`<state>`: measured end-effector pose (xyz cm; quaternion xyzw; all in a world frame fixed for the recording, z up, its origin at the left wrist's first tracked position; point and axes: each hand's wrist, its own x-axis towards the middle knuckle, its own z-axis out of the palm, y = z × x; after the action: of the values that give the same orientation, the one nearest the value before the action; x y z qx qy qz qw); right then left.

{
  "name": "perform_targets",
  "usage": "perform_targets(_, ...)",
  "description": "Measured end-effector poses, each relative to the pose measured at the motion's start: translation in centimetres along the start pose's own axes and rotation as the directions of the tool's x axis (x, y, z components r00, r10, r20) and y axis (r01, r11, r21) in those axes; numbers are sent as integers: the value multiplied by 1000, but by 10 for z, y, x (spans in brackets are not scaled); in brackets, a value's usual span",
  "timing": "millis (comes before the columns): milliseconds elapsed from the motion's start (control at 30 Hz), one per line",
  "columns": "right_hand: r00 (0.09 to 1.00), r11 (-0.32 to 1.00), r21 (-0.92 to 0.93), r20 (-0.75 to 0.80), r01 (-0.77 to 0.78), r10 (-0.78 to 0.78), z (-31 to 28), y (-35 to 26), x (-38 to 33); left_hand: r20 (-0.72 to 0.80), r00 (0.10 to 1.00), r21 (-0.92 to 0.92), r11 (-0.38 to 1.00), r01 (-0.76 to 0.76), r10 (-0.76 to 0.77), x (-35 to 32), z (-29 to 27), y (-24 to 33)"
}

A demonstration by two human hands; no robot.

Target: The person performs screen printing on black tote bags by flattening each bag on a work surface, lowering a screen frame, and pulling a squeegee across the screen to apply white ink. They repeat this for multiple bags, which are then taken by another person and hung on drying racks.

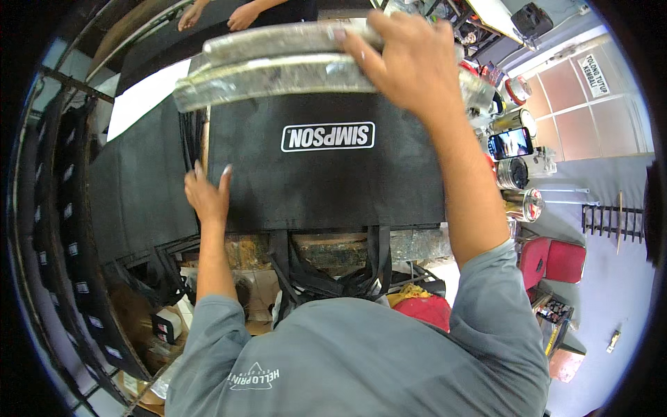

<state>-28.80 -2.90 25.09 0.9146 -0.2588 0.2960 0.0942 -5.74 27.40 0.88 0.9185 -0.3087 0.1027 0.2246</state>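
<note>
Black cloth bag (326, 174) lies flat under left hand (206, 194), fingers spread apart on its edge. Right hand (410, 59) fingers curl over silver press bar (278, 73). Best keep left fingers clear of bar, bag smooth.

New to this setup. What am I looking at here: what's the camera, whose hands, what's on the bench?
No machine here: one fisheye camera on a person's head looks down at their own bare hands, so straight edges bend near the rim. The right hand grips a long silvery bar wrapped in foil-like material. The left hand lies flat on a black fabric bag with a white logo. Black straps hang off the near table edge. Metal cans and a phone stand to the right. Another person's hands show at the far side.
</note>
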Motion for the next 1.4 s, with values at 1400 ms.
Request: perform_targets(1400,987,991,104,148,-79,63,-13,21,52,-197,922,871,371,321,-334,209,-255,-198)
